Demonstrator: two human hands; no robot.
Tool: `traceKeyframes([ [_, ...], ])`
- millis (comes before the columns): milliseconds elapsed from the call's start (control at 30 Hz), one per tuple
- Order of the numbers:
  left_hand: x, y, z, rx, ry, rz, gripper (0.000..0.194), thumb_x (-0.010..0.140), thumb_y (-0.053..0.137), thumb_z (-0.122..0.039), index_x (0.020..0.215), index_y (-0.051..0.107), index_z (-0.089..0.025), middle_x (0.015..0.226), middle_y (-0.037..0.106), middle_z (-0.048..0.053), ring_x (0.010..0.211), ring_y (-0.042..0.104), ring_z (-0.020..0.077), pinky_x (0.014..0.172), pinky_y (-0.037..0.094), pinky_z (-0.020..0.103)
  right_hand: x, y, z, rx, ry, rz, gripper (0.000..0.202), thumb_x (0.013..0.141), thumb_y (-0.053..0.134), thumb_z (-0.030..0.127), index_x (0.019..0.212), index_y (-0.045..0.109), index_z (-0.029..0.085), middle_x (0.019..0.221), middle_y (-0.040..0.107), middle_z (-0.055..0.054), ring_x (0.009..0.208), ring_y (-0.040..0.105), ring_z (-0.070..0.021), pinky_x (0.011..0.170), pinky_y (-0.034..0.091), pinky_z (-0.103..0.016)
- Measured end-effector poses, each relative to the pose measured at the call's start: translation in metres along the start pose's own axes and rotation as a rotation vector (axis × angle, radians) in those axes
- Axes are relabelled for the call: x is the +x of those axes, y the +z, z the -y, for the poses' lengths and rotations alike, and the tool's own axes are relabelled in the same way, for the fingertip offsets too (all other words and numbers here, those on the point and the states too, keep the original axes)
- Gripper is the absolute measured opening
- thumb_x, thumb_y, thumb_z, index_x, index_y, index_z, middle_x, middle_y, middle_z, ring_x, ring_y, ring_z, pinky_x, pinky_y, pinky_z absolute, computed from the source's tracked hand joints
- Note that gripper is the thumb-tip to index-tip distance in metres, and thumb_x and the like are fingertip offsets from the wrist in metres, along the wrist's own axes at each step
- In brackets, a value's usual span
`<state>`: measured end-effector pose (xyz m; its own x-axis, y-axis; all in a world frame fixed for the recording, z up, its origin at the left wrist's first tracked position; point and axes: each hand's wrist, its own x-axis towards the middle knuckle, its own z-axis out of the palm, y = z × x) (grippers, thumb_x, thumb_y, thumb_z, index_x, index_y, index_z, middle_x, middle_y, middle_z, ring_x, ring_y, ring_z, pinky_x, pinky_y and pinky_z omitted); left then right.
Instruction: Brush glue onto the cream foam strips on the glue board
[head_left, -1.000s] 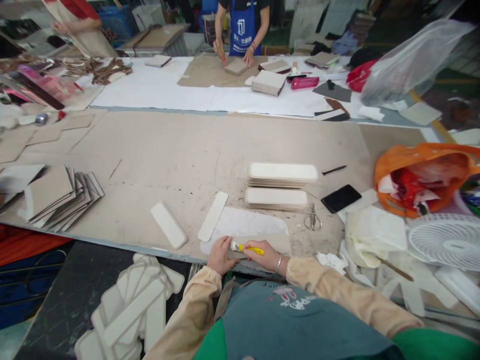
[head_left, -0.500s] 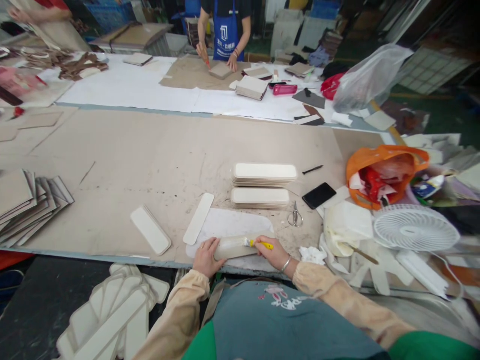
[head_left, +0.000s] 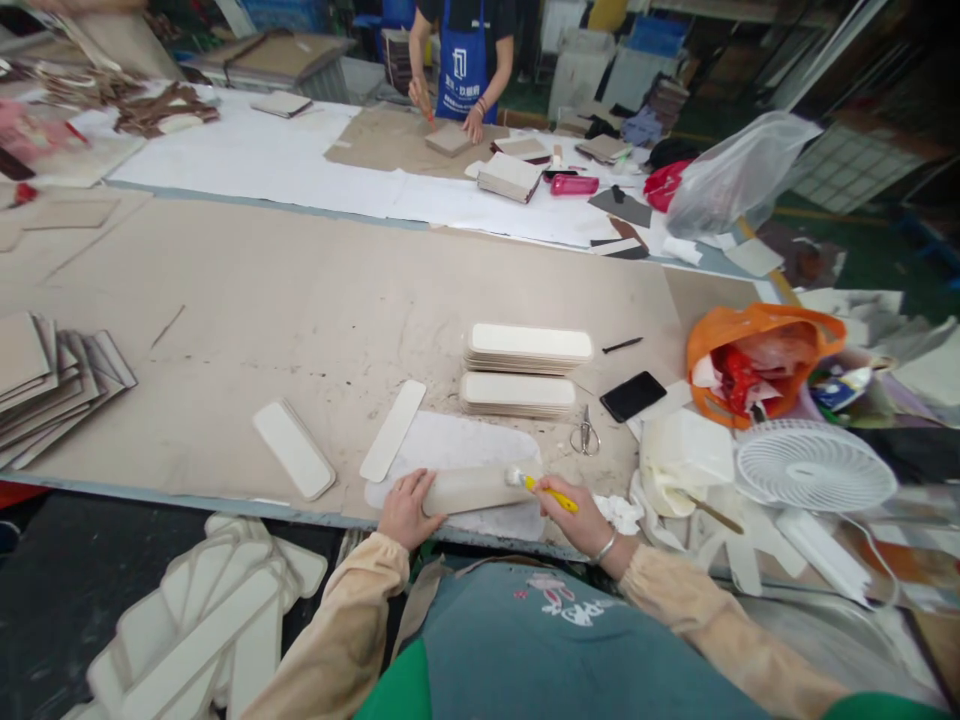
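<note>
My right hand [head_left: 574,515] is closed around the yellow handle of a brush [head_left: 553,494], whose white-smeared bristles touch the right part of a long beige panel [head_left: 472,488]. My left hand [head_left: 407,510] grips the panel's left end, thumb along the near edge and fingers at the far side. Beneath the panel lies a pale rounded sheet [head_left: 480,440]. A single cream strip [head_left: 393,430] rests partly on that sheet's left side. Further left is a small stack of cream strips [head_left: 294,450]. Beyond the sheet sit two neat stacks of rounded strips, a nearer stack [head_left: 517,390] and a farther stack [head_left: 529,342].
Scissors [head_left: 585,435], a black phone [head_left: 634,397] and a pen [head_left: 622,345] lie to the right. Past them are an orange bag [head_left: 705,345] and a white fan [head_left: 816,468]. More strips [head_left: 202,625] are heaped at lower left. Across the table a co-worker [head_left: 461,70] handles a board.
The brush in my right hand has slid rightward along the panel. My left hand stays at the panel's left end. The whole view has shifted slightly.
</note>
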<state>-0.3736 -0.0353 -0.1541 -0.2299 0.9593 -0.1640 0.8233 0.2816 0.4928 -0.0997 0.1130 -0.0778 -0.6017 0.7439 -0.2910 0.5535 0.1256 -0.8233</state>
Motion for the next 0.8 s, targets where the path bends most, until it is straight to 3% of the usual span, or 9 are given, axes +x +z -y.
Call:
traceKeyframes([
  [100,-0.001,-0.002,0.002,-0.034,0.003,0.025,0.085,0.055,0.072,-0.042,0.131,0.038,-0.023,0.132,0.042,0.011,0.118,0.039,0.0302,0.097,0.035,0.044,0.007,0.022,0.016,0.024,-0.143,0.129,0.024,0.086,0.044,0.034,0.099,0.059,0.021,0.068,0.064,0.000,0.060,0.059,-0.0138,0.060,0.045,-0.024],
  [200,0.000,-0.002,0.005,-0.071,0.024,0.014,0.087,0.055,0.072,-0.044,0.132,0.037,-0.020,0.132,0.040,0.013,0.119,0.038,0.0293,0.099,0.033,0.043,0.022,0.047,0.026,-0.040,-0.432,0.279,0.025,0.086,0.046,0.033,0.102,0.062,0.022,0.088,0.067,-0.005,0.077,0.061,-0.0159,0.071,0.045,-0.026],
  [267,0.000,-0.002,0.006,-0.075,0.030,0.017,0.082,0.056,0.072,-0.041,0.129,0.041,-0.021,0.132,0.040,0.013,0.119,0.039,0.0294,0.098,0.034,0.043,0.032,0.060,0.027,-0.101,-0.575,0.373,0.026,0.086,0.046,0.034,0.100,0.065,0.023,0.088,0.066,-0.006,0.080,0.060,-0.0164,0.073,0.044,-0.027],
  [433,0.002,-0.005,0.005,-0.061,0.030,0.019,0.074,0.057,0.071,-0.038,0.126,0.046,-0.023,0.129,0.044,0.011,0.116,0.040,0.0296,0.095,0.037,0.043,0.045,0.077,0.024,-0.231,-0.672,0.439,0.027,0.083,0.052,0.042,0.092,0.069,0.023,0.075,0.062,-0.005,0.070,0.056,-0.0152,0.065,0.043,-0.025],
  [600,0.002,-0.006,0.003,-0.045,0.018,0.013,0.071,0.059,0.070,-0.039,0.125,0.047,-0.024,0.128,0.046,0.010,0.114,0.041,0.0297,0.094,0.037,0.043,0.036,0.059,0.016,-0.274,-0.598,0.423,0.027,0.086,0.047,0.037,0.088,0.069,0.022,0.072,0.060,-0.005,0.068,0.055,-0.0139,0.064,0.042,-0.024],
  [800,0.002,-0.002,0.006,-0.003,0.077,-0.013,0.067,0.062,0.068,-0.040,0.124,0.048,-0.021,0.127,0.046,0.010,0.113,0.042,0.0287,0.095,0.038,0.044,0.015,-0.003,-0.018,-0.314,-0.486,0.351,0.023,0.087,0.048,0.031,0.084,0.067,0.019,0.072,0.062,-0.005,0.071,0.055,-0.0149,0.066,0.041,-0.025],
])
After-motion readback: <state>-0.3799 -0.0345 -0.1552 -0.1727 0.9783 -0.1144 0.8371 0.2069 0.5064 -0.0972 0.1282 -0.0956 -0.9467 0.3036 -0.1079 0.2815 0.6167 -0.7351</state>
